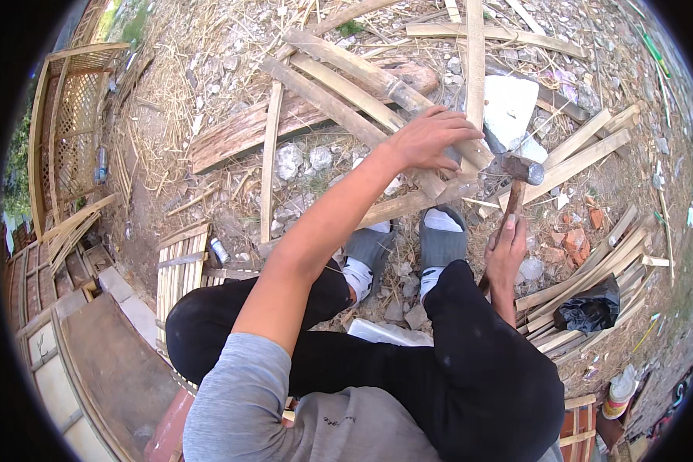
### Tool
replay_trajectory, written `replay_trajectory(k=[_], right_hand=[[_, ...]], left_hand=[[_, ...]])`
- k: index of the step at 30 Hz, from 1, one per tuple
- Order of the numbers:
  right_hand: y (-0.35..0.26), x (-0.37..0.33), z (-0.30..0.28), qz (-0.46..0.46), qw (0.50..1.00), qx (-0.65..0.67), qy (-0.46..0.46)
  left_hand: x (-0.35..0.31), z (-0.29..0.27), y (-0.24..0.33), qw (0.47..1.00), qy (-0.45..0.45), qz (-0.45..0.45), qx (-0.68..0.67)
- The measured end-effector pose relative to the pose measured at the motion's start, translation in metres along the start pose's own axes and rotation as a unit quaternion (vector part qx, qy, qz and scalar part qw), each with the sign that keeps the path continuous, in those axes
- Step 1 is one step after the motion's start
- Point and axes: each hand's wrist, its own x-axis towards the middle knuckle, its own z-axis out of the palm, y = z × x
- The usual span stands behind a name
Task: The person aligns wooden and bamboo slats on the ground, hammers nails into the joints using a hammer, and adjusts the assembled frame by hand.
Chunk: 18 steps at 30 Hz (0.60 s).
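Observation:
My right hand (508, 250) is closed around the wooden handle of a hammer (515, 202), whose rusty metal head (522, 168) is raised beside the wood ends. My left hand (435, 140) reaches over the end of a thick wooden strip (362, 69), its fingers spread and thumb apart; whether the palm touches the wood is hidden. Beneath that strip, another wooden piece (416, 202) crosses just in front of my feet. More strips (323, 98) run side by side away from it, over a weathered beam (235, 138).
A white block (508, 108) lies beyond the hammer. At right are piled wooden strips (547, 308), a black plastic bag (589, 306) and broken bricks (576, 245). My sandals (443, 239) stand on rubble. A lattice wooden frame (77, 131) stands at far left.

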Motion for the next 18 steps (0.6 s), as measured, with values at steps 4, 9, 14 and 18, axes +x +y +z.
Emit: replay_trajectory(k=[4, 9, 14, 18], right_hand=[[0.022, -0.005, 0.0, 0.01, 0.999, -0.01, 0.036], [0.014, -0.013, -0.004, 0.077, 0.993, 0.079, 0.031], [0.025, -0.011, -0.01, 0.054, 0.993, 0.095, 0.033], [0.025, -0.015, -0.009, 0.063, 0.992, 0.104, 0.029]], left_hand=[[-0.008, -0.019, -0.017, 0.99, 0.006, -0.064, 0.128], [-0.022, -0.007, -0.032, 0.978, 0.088, -0.131, 0.133], [-0.023, 0.003, -0.028, 0.96, 0.137, -0.154, 0.187], [-0.024, 0.001, -0.027, 0.969, 0.116, -0.146, 0.161]])
